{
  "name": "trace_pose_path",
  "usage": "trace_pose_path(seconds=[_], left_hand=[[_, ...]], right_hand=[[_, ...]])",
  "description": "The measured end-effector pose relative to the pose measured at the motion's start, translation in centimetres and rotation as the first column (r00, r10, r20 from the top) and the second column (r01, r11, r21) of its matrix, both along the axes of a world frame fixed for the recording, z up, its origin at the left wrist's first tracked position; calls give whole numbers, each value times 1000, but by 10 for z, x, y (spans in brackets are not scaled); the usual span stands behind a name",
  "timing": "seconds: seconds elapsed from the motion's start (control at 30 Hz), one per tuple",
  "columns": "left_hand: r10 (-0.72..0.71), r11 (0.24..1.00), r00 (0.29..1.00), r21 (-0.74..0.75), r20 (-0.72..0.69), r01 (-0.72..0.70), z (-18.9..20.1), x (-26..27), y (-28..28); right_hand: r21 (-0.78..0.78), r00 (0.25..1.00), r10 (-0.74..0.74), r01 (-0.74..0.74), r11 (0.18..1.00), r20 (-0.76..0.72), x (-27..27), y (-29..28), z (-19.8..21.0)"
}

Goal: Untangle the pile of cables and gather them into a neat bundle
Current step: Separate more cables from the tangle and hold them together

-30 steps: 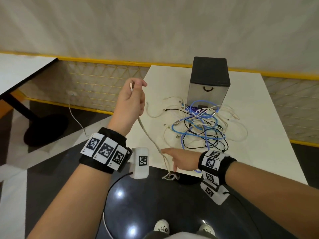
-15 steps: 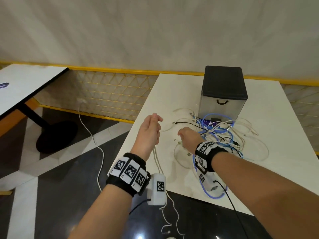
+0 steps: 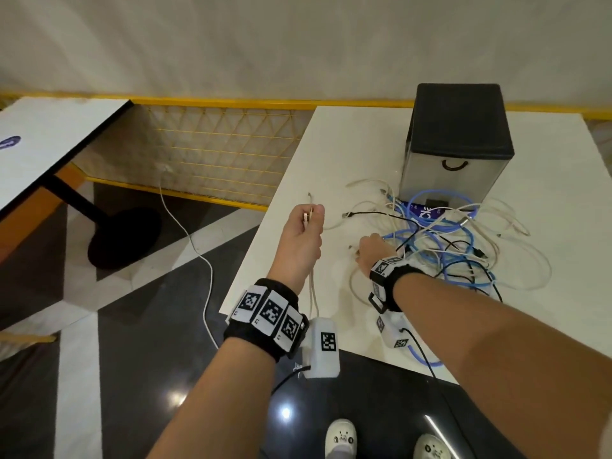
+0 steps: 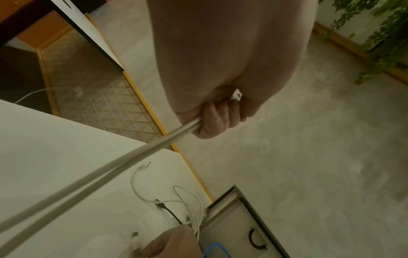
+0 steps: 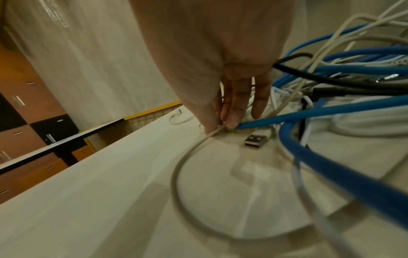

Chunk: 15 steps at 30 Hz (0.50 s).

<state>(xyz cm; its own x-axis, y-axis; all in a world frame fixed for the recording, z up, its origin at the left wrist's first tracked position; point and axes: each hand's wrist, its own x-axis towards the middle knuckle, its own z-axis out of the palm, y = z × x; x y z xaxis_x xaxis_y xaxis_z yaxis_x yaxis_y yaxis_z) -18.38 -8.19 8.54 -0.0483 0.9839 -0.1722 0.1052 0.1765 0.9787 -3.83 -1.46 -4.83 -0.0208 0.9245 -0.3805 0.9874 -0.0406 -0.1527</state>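
Observation:
A tangled pile of white, blue and black cables lies on the white table in front of a box. My left hand is held over the table's left edge and grips a doubled white cable. Its plug ends stick out above the fist and its strands hang down past my wrist. The left wrist view shows my left hand curled round this doubled white cable. My right hand is at the pile's left side. In the right wrist view my right hand pinches a grey-white cable against the tabletop.
A black-topped grey box with a drawer handle stands behind the pile. A loose USB plug lies beside my right fingers. A second table stands at the left. A white cord trails over the dark floor.
My left hand came down from its raised position, still holding the white cable. My right hand moved from the table's front edge to the pile's left side and pinched a cable there.

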Motion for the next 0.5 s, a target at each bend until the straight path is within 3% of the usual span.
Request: trace_pose_path(seconds=[0.13,0.23,0.27,0.33,0.4,0.5], left_hand=[[9,999,1000,45,6,-10,0,-2,3],[49,998,999,40,12,-49,2,-5,5],[65,997,998,41,19,-65,3,-6,6],[79,995,997,61,20,-80,4,-4,9],[52,995,999,82,16,-53,5,4,11],[-67,991,998,119,2,66,13,31,12]], right_hand=[[85,999,32,-33,996,7,0,-5,-1],[325,948,14,95,941,-317,3,-14,11],[345,867,31,165,924,-498,6,-18,20],[279,566,70,292,915,-821,14,-29,47],[204,317,89,350,914,-944,23,-39,77],[179,165,126,367,913,-978,33,-54,114]])
